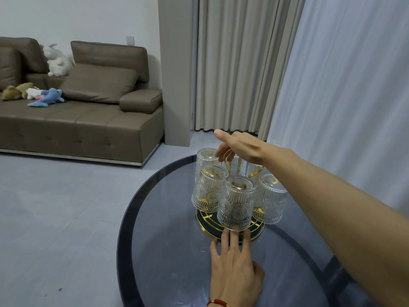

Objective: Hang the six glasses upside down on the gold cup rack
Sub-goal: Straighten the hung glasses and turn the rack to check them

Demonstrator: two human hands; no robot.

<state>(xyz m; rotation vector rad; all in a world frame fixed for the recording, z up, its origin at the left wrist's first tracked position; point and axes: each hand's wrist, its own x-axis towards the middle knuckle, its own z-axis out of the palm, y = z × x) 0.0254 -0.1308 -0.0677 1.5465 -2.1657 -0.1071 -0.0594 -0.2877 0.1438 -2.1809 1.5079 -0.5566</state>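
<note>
The gold cup rack (230, 234) stands on a round dark glass table (168, 218), its round dark base rimmed in gold. Several ribbed clear glasses hang upside down on its arms; the nearest glass (236, 204) faces me, with others to its left (208, 189), its right (271, 200) and at the back left (205, 162). My right hand (238, 147) reaches from the right over the rack's top; its fingers curl at the gold loop handle, index finger pointing out. My left hand (234, 264) lies flat on the table, straight fingertips touching the rack's base rim.
A brown sofa (88, 120) with soft toys stands at the left across a grey floor. Beige curtains (232, 63) and a sheer white curtain (345, 85) hang behind and right of the table. The table's near part holds only my hands.
</note>
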